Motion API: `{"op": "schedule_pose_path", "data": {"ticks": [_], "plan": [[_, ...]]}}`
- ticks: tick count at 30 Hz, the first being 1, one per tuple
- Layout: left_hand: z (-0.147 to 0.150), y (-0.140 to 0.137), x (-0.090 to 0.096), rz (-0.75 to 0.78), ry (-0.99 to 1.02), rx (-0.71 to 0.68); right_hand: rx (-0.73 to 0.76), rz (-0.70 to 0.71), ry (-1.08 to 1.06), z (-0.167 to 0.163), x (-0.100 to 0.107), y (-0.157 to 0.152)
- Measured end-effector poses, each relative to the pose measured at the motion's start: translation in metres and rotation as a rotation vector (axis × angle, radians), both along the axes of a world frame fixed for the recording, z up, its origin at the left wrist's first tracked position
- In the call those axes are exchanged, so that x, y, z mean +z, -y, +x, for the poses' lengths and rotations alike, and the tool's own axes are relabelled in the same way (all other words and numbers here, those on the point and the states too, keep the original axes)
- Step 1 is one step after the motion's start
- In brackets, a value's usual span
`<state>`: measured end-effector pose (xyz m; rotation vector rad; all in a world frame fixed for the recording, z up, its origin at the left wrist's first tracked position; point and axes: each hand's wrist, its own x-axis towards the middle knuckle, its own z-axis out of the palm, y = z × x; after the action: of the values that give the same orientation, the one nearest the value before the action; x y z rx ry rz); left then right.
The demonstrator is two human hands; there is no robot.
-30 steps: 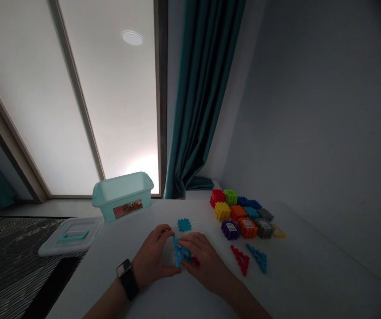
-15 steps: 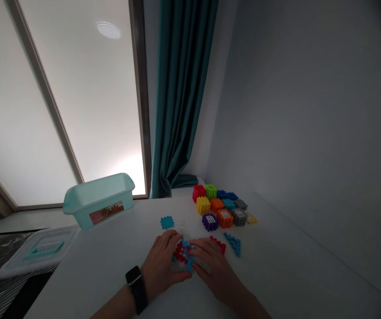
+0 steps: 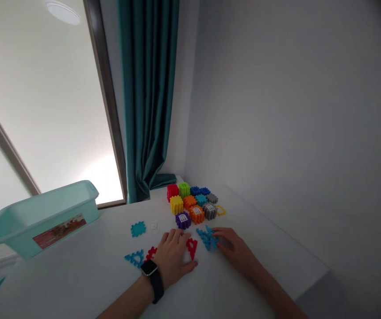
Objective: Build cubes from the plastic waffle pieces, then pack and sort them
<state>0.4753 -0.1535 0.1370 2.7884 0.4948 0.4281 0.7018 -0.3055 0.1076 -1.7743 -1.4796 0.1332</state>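
My left hand (image 3: 173, 254), with a black watch on its wrist, is curled at the table with its index finger and thumb at the two ends of a red triangular waffle block (image 3: 192, 248). Partly under that hand lies another red piece (image 3: 150, 254), beside a light-blue triangular piece (image 3: 135, 257). My right hand (image 3: 235, 248) pinches a light-blue triangular waffle block (image 3: 214, 240) between thumb and fingers, right against more blue triangles (image 3: 205, 238) on the table. I cannot tell whether the held block touches them.
Stacked waffle blocks in several colours stand behind the hands, a purple stack (image 3: 182, 220) nearest. A turquoise square piece (image 3: 138, 229) and a white outline piece (image 3: 154, 227) lie left. A mint plastic bin (image 3: 60, 228) is at the far left, a yellow ring (image 3: 221, 210) at the back right.
The camera view has swung right. My hands have moved apart from the red and blue pieces they worked together; the right moved to the blue triangles, the left to the red triangle.
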Motion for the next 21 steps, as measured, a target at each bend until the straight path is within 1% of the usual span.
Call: {"op": "schedule_pose_path", "data": {"ticks": [4, 8, 16, 21], "plan": [[0.010, 0.000, -0.006, -0.010, -0.012, 0.028, 0.046, -0.039, -0.052, 0.005, 0.005, -0.005], [0.009, 0.000, -0.010, -0.011, -0.015, 0.044, 0.069, -0.099, -0.001, 0.002, 0.007, -0.013], [0.008, 0.001, -0.008, -0.006, -0.009, 0.045, 0.105, -0.141, 0.040, 0.000, 0.010, -0.018], [0.008, 0.000, -0.010, -0.016, -0.009, 0.050, 0.111, -0.160, 0.028, 0.000, 0.012, -0.020]]}}
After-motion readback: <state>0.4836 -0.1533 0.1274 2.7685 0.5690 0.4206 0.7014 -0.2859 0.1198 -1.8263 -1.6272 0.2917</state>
